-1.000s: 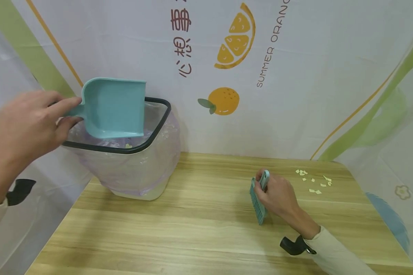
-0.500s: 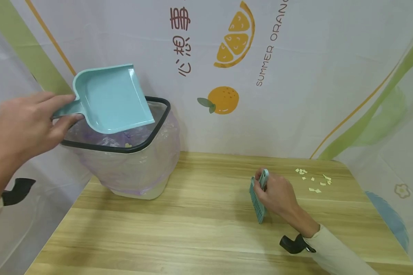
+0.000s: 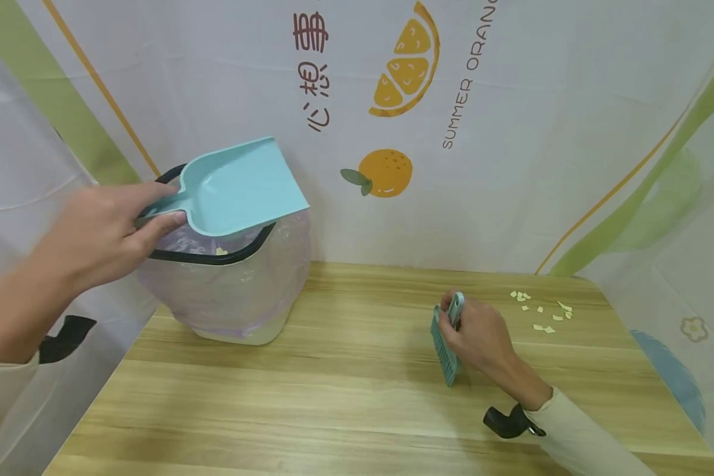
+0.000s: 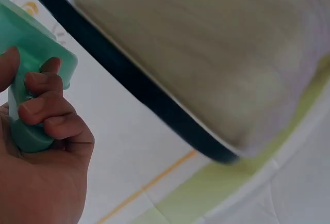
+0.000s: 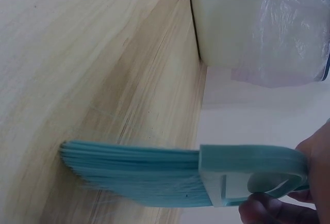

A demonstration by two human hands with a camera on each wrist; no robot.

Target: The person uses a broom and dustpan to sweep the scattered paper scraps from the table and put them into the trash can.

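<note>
My left hand (image 3: 107, 231) grips the handle of a light blue dustpan (image 3: 244, 188), held over the trash bin (image 3: 232, 311). No scraps show on the pan's upper face. In the left wrist view several fingers curl round the handle. A clear purplish bag lines the bin, its black rim (image 3: 214, 259) partly hidden behind the pan, and a pale scrap (image 3: 221, 251) shows inside. On the table my right hand (image 3: 482, 334) holds a teal hand brush (image 3: 446, 350) by its handle. The right wrist view has its bristles (image 5: 134, 172) near the wood, contact unclear.
Several small pale yellow scraps (image 3: 549, 329) lie scattered at the table's far right, beyond my right hand. The wooden table (image 3: 333, 396) ends at a white printed curtain (image 3: 512, 165) behind it. The bin stands at the table's back left.
My left hand first tilts the dustpan, raising it slightly leftward, then brings it right and down across the bin's opening. The right hand and brush stay in place.
</note>
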